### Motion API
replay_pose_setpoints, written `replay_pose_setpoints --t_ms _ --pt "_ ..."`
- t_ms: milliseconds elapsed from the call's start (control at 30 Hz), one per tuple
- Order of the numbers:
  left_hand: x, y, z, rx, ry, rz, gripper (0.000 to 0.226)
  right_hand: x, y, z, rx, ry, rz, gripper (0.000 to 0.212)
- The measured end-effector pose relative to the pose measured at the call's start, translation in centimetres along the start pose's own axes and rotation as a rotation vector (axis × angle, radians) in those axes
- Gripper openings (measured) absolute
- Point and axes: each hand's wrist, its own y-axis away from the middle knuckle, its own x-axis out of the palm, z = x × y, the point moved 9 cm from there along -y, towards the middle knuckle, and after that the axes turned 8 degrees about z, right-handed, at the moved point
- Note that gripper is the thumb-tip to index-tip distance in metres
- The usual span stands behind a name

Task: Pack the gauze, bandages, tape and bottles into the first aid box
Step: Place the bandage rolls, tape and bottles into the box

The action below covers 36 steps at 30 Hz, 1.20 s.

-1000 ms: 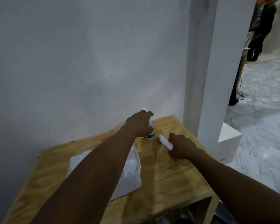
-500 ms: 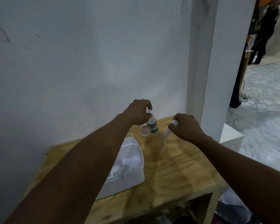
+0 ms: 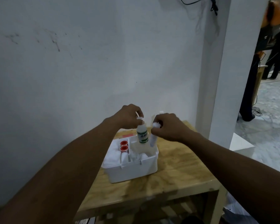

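Observation:
The white first aid box (image 3: pixel 132 171) stands open on the wooden table (image 3: pixel 176 172). My left hand (image 3: pixel 129 116) pinches the cap of a white bottle with a green label (image 3: pixel 142 135), hanging upright over the box's back right compartment. My right hand (image 3: pixel 166 126) grips the top of a slim white tube-shaped bottle (image 3: pixel 153 140), tilted down over the same compartment. Inside the box lie white gauze and bandage rolls (image 3: pixel 113 156) and two rolls with red cores (image 3: pixel 124 145). Behind the box shows part of a red and white thing (image 3: pixel 128 135), probably the lid.
A white wall rises just behind the table and a white pillar (image 3: pixel 220 70) stands at its right back corner. A white block (image 3: pixel 240 144) sits on the floor to the right. A person (image 3: pixel 276 42) stands far right in the background.
Both hands have lifted their bottles off the table's back right area and carried them left, over the box. The view has shifted so the box's inside shows.

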Motion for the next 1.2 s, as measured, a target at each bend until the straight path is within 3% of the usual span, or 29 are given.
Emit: replay_pose_setpoints --t_ms 167,433,600,833,1200 --pt "2.7 0.9 1.0 -0.039 0.018 0.103 0.026 3.8 0.5 1.7 -0.009 0.160 0.221 0.032" --pt "5.4 1.2 2.3 -0.079 0.075 0.265 0.022 5.1 0.4 3.0 -0.043 0.147 0.278 0.028" --pt "6.5 1.3 2.9 -0.097 0.091 0.321 0.027 6.7 0.7 1.8 -0.001 0.164 0.423 0.029" --pt "7.3 1.5 2.6 -0.094 0.092 0.352 0.031 6.7 0.8 1.0 0.011 0.124 0.412 0.023" --pt "7.4 1.6 2.2 -0.101 0.074 0.389 0.025 8.7 0.3 0.7 0.077 0.222 0.553 0.027"
